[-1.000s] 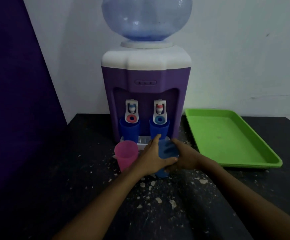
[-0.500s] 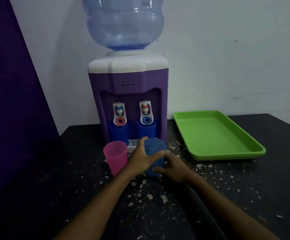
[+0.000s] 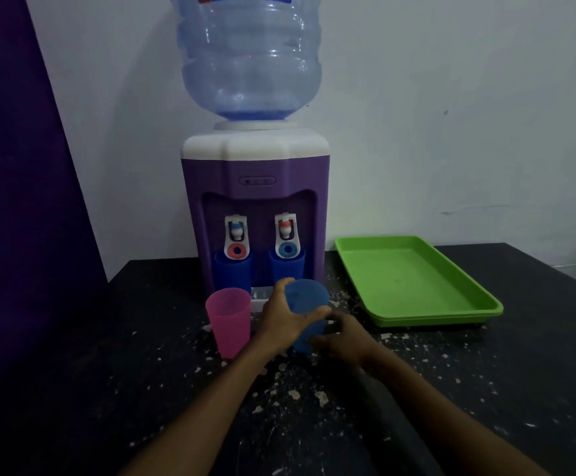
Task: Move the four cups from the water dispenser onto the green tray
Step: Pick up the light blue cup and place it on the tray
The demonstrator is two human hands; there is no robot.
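Both bare forearms stretched forward from the lower edge, converging. Left hand (image 3: 284, 321) upright, fingers (image 3: 314, 313) and thumb curled around the blue cup (image 3: 308, 298). Right hand (image 3: 343, 340) lower, palm down, fingers loosely bent, tips near the cup's base; contact not clear.
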